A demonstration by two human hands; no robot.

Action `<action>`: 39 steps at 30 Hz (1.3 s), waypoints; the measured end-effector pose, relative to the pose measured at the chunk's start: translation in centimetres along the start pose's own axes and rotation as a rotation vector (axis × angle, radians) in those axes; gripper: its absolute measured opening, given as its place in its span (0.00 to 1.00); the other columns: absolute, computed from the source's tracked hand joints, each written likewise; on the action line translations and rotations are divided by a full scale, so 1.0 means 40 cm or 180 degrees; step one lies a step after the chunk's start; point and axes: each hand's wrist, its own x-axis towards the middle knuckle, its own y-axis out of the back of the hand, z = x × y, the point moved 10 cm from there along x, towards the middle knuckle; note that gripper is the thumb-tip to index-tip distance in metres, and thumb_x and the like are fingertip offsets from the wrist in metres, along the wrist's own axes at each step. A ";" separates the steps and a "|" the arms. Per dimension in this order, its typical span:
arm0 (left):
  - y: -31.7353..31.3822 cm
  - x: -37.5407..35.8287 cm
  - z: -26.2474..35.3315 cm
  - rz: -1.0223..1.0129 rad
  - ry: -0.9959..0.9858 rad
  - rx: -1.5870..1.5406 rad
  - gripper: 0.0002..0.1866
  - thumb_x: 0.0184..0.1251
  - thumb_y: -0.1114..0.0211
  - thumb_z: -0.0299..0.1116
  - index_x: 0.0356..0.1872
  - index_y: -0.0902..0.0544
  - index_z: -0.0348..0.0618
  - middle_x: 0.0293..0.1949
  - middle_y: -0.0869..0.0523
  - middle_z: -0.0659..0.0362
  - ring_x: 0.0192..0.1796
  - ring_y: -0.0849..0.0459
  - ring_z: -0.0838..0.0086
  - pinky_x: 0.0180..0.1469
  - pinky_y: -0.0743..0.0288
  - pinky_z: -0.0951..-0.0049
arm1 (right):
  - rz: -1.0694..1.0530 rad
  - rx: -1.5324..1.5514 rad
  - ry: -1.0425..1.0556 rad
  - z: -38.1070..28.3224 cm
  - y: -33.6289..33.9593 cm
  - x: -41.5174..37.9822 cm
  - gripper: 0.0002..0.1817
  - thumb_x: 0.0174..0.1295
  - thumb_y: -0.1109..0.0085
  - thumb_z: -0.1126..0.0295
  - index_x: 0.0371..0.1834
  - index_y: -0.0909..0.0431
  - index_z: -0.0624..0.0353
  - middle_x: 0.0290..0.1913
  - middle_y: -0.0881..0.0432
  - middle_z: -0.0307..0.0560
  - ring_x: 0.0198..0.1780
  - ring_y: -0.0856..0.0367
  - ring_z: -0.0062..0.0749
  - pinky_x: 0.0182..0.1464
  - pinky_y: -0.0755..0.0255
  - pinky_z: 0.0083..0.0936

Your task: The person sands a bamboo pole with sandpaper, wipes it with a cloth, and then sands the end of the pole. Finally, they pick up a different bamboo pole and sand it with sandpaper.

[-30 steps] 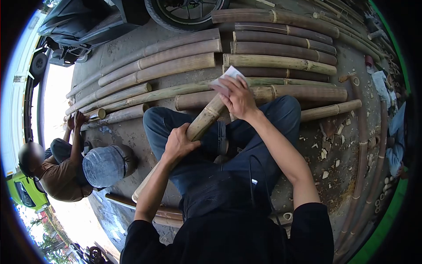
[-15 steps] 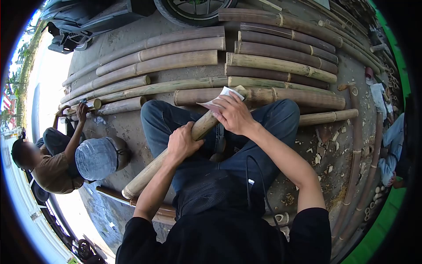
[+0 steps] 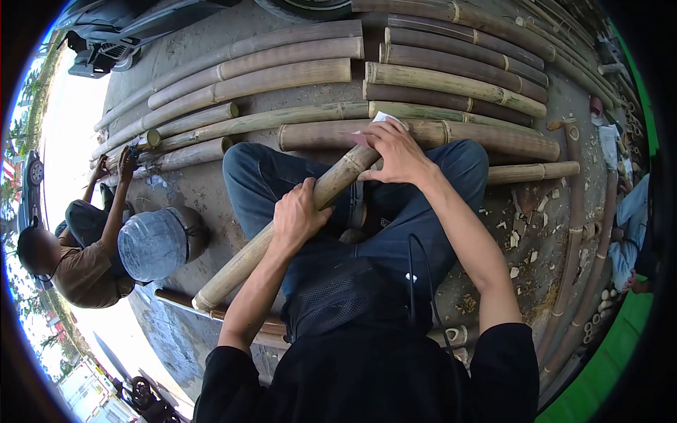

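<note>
A bamboo pole lies slantwise across my lap, its near end low on the left and its far end between my knees. My left hand is wrapped around the middle of the pole. Near the far end, my right hand presses a folded piece of sandpaper, white on one side and pinkish on the other, against the bamboo. The fingers curl over the top, and the sheet and hand hide the pole's tip.
Rows of bamboo poles lie on the ground ahead. On the left, a co-worker sits handling bamboo beside a large clear plastic container. Bamboo chips litter the right. A motorbike stands at upper left; another person is at far right.
My right hand and the sandpaper have slid up the pole toward its far end, uncovering a node. My left hand keeps its hold. The view has tilted slightly.
</note>
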 end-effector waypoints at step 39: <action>-0.044 -0.014 0.061 -0.0162 -0.0056 0.0244 0.35 0.53 0.19 0.41 0.62 0.21 0.42 0.49 0.09 0.46 0.51 0.09 0.47 0.54 0.16 0.51 | 0.0007 0.0060 -0.0376 0.077 -0.006 -0.091 0.20 0.77 0.46 0.59 0.58 0.12 0.58 0.68 0.16 0.49 0.76 0.27 0.48 0.85 0.47 0.50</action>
